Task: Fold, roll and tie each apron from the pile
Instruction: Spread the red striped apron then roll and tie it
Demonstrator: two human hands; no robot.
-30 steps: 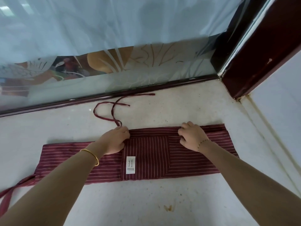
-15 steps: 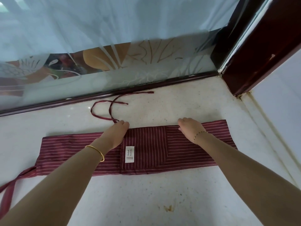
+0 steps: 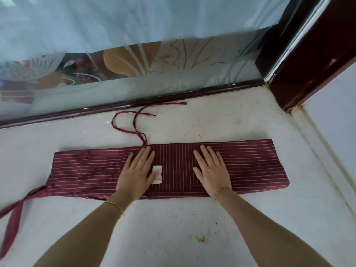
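two flat hands — left hand [image 3: 135, 173], right hand [image 3: 212, 170] — press the folded apron [image 3: 250, 164].

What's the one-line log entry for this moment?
apron: folded strip, flat | left hand: pressing | right hand: pressing | roll: not started

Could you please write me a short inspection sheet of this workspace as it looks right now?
Surface: pale speckled stone ledge, with a small brownish stain near the front.
Job's things: one maroon striped apron folded into a long flat band; white label partly under the left thumb; thin tie strings looped behind it; wider strap trailing off the left end. No pile in view.
Clutter: nothing seen.
Grip: left hand and right hand both lie flat on the apron, fingers straight, a bracelet on each wrist.
Cables: nothing seen.
Surroundings: frosted patterned glass behind, dark red frame at right.
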